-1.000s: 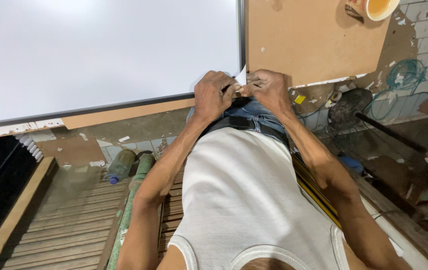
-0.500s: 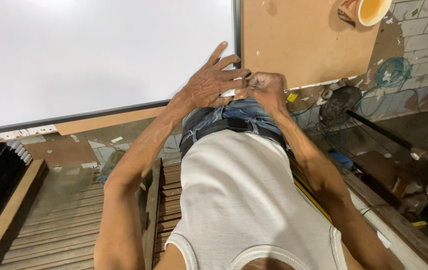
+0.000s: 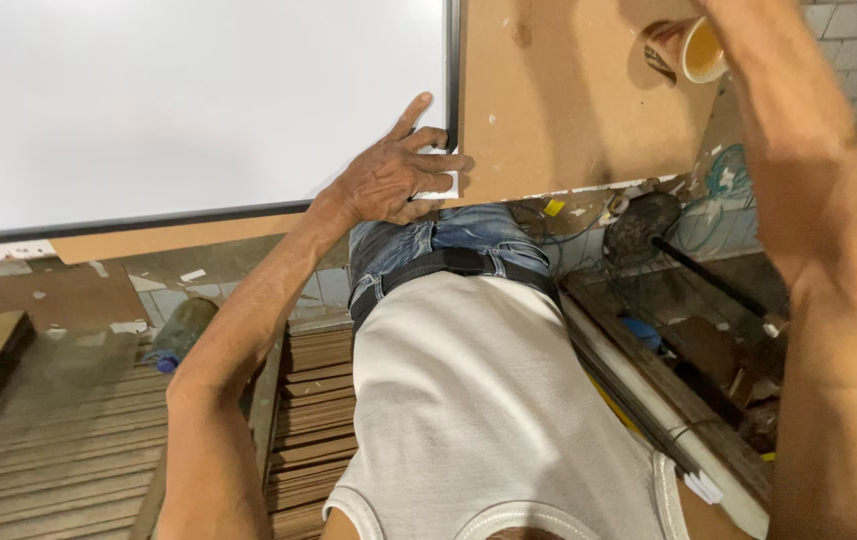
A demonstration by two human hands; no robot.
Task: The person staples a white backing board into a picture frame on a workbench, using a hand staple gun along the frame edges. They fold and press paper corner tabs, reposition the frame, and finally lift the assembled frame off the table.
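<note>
The white board (image 3: 188, 100) lies flat on the brown tabletop (image 3: 558, 110); the left hand (image 3: 393, 175) now rests alone, fingers spread, on its near corner, while the right hand has lifted away out of view, its grip unknowable

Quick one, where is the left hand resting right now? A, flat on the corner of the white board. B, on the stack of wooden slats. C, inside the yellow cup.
A: the left hand lies spread on the lower corner of the white board, beside the brown panel.
</note>
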